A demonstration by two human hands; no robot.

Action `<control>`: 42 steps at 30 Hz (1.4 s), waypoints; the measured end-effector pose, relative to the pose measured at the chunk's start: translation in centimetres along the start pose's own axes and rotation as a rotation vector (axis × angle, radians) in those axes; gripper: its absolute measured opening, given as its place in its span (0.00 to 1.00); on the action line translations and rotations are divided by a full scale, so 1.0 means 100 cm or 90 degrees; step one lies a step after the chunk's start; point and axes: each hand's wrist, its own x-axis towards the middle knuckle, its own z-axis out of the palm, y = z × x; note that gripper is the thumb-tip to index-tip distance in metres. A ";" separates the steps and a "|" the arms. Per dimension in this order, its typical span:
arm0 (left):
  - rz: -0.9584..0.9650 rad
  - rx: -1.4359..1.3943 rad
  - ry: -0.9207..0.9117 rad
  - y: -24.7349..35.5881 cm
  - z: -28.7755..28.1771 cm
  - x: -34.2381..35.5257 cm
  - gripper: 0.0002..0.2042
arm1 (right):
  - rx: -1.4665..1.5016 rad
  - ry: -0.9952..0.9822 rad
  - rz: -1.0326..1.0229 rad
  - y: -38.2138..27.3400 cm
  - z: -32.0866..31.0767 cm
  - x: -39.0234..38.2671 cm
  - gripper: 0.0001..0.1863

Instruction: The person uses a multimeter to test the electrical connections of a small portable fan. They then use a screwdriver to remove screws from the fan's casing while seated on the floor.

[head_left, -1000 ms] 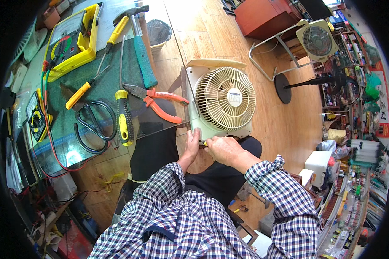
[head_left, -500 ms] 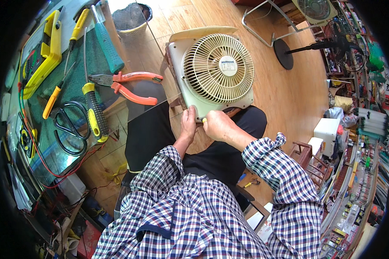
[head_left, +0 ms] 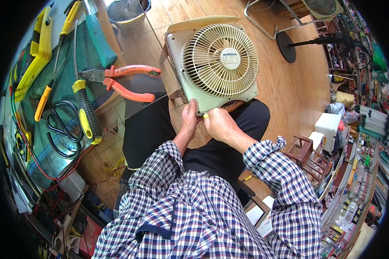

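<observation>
A cream box fan (head_left: 190,89) with a round grille (head_left: 203,56) leans face up at my knees, tilted. At its near left corner my left hand (head_left: 187,121) is closed on the housing, thumb on top and fingers underneath. Right beside it my right hand (head_left: 222,126) is closed round a small tool with a yellow end (head_left: 206,115), held against that same corner. Most of the tool is hidden in my fist, so its kind cannot be made out.
Left, a glass-topped table (head_left: 112,93) bears orange-handled pliers (head_left: 129,71), a teal-handled hammer (head_left: 100,39), screwdrivers (head_left: 89,114) and black scissors (head_left: 67,125). A waste basket (head_left: 127,17) stands beyond. Right are a black stand fan (head_left: 285,46), a wooden stool (head_left: 304,151) and crowded shelves (head_left: 354,172).
The view has shifted slightly, so the table tools sit farther left. Both hands stay at the fan's near corner; the right fist has turned a little round the yellow tool.
</observation>
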 end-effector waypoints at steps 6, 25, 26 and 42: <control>0.001 0.023 0.025 -0.010 -0.004 0.009 0.33 | -0.281 -0.077 -0.173 -0.001 -0.013 -0.006 0.12; 0.028 0.083 0.085 -0.019 -0.006 0.022 0.36 | -0.244 -0.054 0.004 -0.026 0.000 -0.001 0.12; 0.031 0.096 0.089 -0.022 -0.008 0.023 0.36 | -0.373 -0.055 -0.083 -0.030 0.000 -0.008 0.10; 0.002 0.085 0.058 -0.004 -0.003 0.016 0.34 | 0.001 0.265 -0.187 -0.004 0.013 -0.008 0.13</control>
